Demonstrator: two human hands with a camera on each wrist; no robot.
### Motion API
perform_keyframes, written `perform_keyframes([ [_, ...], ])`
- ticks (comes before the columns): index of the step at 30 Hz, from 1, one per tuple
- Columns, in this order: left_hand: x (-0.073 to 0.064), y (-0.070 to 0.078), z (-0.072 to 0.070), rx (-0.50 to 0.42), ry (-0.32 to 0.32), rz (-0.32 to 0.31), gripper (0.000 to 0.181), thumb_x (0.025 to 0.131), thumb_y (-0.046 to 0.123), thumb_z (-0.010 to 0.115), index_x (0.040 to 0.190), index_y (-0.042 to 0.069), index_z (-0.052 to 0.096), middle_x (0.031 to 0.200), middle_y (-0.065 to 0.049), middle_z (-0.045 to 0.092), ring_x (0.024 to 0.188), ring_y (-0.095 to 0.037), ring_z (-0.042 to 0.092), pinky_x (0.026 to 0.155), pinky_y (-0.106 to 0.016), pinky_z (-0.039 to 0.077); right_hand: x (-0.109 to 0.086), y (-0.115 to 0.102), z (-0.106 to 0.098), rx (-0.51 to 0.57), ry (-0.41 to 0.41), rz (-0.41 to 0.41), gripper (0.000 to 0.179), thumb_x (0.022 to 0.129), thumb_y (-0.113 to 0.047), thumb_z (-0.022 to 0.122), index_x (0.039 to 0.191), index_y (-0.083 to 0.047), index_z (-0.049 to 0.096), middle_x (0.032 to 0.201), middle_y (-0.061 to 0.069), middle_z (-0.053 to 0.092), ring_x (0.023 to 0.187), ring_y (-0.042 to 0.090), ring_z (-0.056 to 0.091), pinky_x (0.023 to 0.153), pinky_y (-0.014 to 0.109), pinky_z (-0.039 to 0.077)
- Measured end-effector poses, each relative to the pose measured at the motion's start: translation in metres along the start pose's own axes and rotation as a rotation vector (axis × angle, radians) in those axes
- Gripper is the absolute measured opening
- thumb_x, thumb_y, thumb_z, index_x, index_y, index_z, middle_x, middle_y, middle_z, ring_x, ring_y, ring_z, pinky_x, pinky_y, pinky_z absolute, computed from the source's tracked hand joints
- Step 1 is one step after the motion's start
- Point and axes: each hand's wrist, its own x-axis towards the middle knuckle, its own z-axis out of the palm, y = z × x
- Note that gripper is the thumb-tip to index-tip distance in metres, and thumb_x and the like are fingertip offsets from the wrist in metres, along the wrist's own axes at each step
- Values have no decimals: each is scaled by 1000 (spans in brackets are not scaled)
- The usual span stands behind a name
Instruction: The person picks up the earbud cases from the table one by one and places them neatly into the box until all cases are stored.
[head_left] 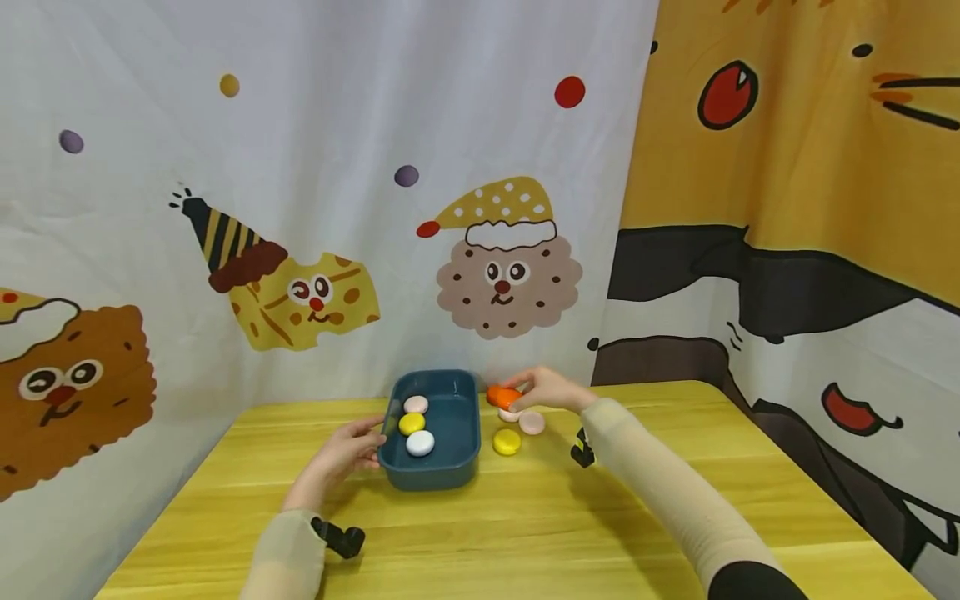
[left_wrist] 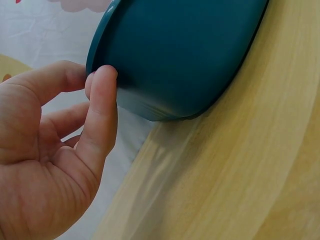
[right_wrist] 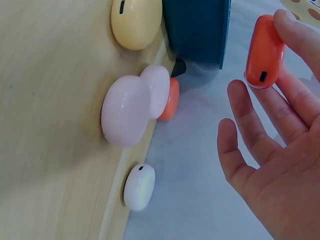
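My right hand [head_left: 553, 390] pinches an orange oval pebble-shaped case [right_wrist: 265, 52] between thumb and fingers, above the table; a small black slot shows at its end. Just left of it lies another orange case [head_left: 492, 393]. Under and beside this hand sit two pale pink cases [head_left: 532, 423], and nearer me a yellow case [head_left: 507, 442]. At the left, my left hand [head_left: 347, 452] pinches the rim of a dark teal tray [head_left: 431, 479], thumb against its wall [left_wrist: 170, 65]. Inside the tray are a pale pink case [head_left: 416, 404], a yellow one [head_left: 412, 424] and a white one [head_left: 420, 443].
A white case [right_wrist: 139, 187] lies on the table in the right wrist view; the head view does not show it. The wooden table [head_left: 480, 550] ends at a printed curtain [head_left: 337, 208] behind the tray and along the right.
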Motion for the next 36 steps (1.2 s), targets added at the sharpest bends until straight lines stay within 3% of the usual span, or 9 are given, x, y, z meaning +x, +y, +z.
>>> perform_keyframes([
  [5, 1, -1, 1, 3, 16, -8, 54, 97, 6, 53, 147, -5, 34, 98, -19, 54, 61, -13, 56, 62, -28, 57, 6, -4, 4, 15, -5, -22, 46, 82, -17, 75, 126, -8, 66, 122, 4, 65, 97, 17, 63, 87, 35, 51],
  [13, 3, -1, 0, 10, 16, 0, 55, 96, 7, 54, 146, -5, 35, 98, -19, 54, 61, -12, 56, 63, -28, 57, 12, -15, 2, 16, 20, -39, 44, 83, -16, 76, 126, -10, 66, 125, 7, 63, 114, 25, 57, 96, 43, 47],
  [22, 0, 0, 0, 15, 4, 9, 56, 96, 4, 55, 147, -5, 35, 98, -19, 52, 63, -14, 56, 64, -30, 57, 22, -20, 3, 5, 16, -56, 44, 83, -14, 76, 125, -9, 67, 122, 3, 65, 114, 25, 57, 98, 43, 46],
  [36, 1, -2, 0, 7, 8, 7, 56, 96, 4, 55, 147, -5, 34, 97, -15, 52, 62, -13, 55, 61, -27, 56, 36, -22, 5, -19, 49, -16, 49, 83, -26, 76, 128, -11, 65, 125, 0, 63, 115, 20, 56, 96, 41, 47],
])
